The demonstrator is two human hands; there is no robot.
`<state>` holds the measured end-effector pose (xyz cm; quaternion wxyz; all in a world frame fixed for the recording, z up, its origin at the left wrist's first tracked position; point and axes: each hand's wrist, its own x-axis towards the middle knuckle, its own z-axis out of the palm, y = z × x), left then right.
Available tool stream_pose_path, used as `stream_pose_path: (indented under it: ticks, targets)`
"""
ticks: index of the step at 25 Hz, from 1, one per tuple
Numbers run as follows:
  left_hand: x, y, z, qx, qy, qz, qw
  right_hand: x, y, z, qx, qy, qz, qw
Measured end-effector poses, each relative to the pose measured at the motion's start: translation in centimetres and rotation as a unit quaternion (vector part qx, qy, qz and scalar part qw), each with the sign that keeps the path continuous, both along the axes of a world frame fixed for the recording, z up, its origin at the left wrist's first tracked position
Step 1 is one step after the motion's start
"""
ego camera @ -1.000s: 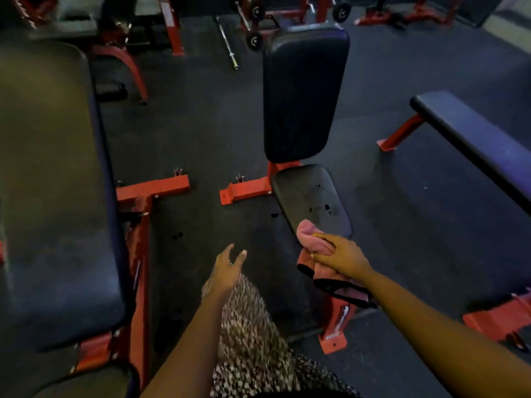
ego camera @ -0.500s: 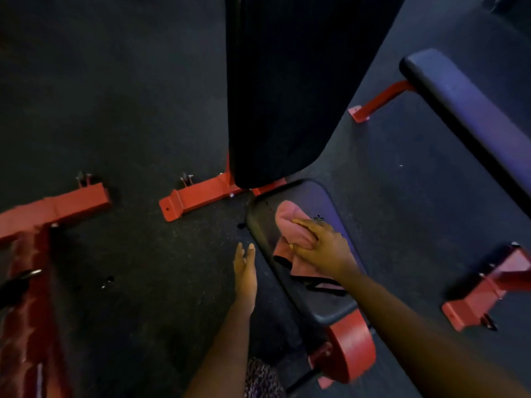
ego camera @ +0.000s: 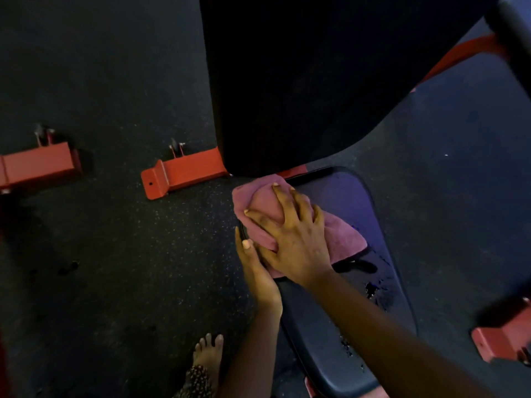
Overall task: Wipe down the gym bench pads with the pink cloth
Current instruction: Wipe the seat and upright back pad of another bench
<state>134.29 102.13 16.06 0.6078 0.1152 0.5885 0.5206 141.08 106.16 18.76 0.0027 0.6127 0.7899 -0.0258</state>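
On seat pad (ego camera: 344, 326), far end, just under the upright back pad (ego camera: 301, 81): right hand (ego camera: 293, 242), fingers spread, palm pressed flat on the bunched pink cloth (ego camera: 342, 234); cloth lies on the pad's surface and spills out at 3 o'clock of that hand; left hand (ego camera: 255, 274) at 8 o'clock, fingers straight and together, laid along the pad's left edge; wet drops (ego camera: 376, 291) on the pad at 5 o'clock of the cloth; red frame foot (ego camera: 184, 173) at 9 o'clock on the speckled floor (ego camera: 115, 254); bare foot (ego camera: 208, 351) at 7 o'clock
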Motion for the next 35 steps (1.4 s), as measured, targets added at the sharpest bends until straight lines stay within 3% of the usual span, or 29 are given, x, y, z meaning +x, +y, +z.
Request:
stream_pose_path:
  ticks: [5,9,12,14,16,22,25,28,31,33,35]
  targets:
    - [0.4,0.3,-0.6,0.013,0.022,0.018,1.000,1.3,0.7,-0.2,0.013,0.005,-0.013,1.000]
    - [0.5,0.0,-1.4,-0.018,0.008,0.023,1.000,5.1,1.8,0.4,0.000,-0.017,-0.082,0.996]
    - [0.7,0.0,-0.7,-0.020,0.015,0.017,1.000,9.3,3.0,1.0,-0.035,-0.008,-0.204,0.978]
    - [0.7,0.1,-0.4,-0.025,0.017,0.011,0.999,11.2,3.8,1.1,-0.047,0.024,-0.317,0.947]
    - [0.6,0.3,-0.4,-0.039,0.012,0.010,0.999,11.2,4.3,1.1,-0.051,0.035,-0.369,0.928]
    - [0.1,0.0,0.0,-0.044,0.012,-0.036,0.998,6.1,0.1,1.1,-0.056,0.003,-0.297,0.953]
    - [-1.6,-0.5,0.3,-0.061,-0.057,-0.123,0.989,2.0,-3.7,0.5,-0.013,-0.001,-0.215,0.977]
    - [-3.0,-2.1,3.1,-0.078,-0.048,-0.210,0.973,-1.0,-7.7,-0.1,-0.015,-0.030,-0.148,0.988]
    - [-3.7,-4.0,4.2,-0.104,-0.041,-0.220,0.969,-2.0,-10.4,-0.4,-0.019,-0.046,-0.104,0.993]
    - [-3.7,-4.6,4.4,-0.055,0.057,-0.202,0.976,-1.6,-10.7,-0.4,-0.019,-0.040,-0.100,0.994]
    - [-3.5,-4.8,3.8,0.053,0.226,-0.221,0.947,-0.3,-10.3,-0.2,-0.018,-0.017,-0.124,0.992]
